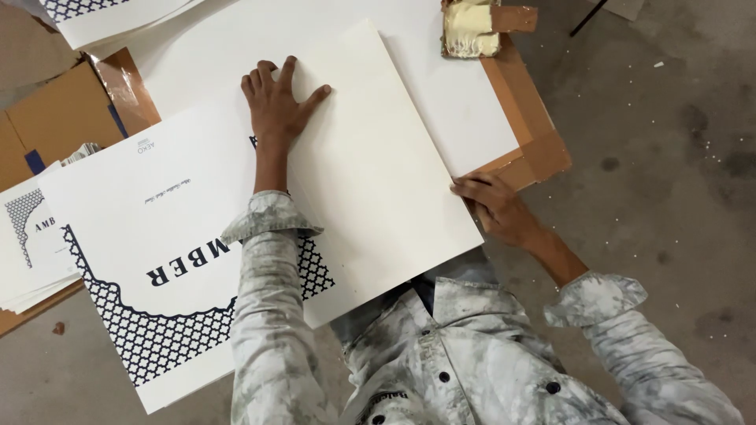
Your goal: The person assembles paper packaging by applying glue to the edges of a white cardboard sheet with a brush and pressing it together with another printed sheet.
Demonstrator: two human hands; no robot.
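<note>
A large blank white sheet [378,181] lies tilted in front of me on top of other sheets. My left hand [276,102] presses flat on its upper left part, fingers spread. My right hand [496,206] grips the sheet's right edge with curled fingers. Beneath it on the left lies a white printed sheet [150,260] with a dark blue lattice pattern and lettering. A further white sheet [457,102] lies under the blank one at the top right.
Brown cardboard [531,130] lies under the sheets on the grey concrete floor [669,157]. A tray of pale paste [471,27] sits at the top. Stacks of printed sheets lie at the far left [31,244] and top left [110,20].
</note>
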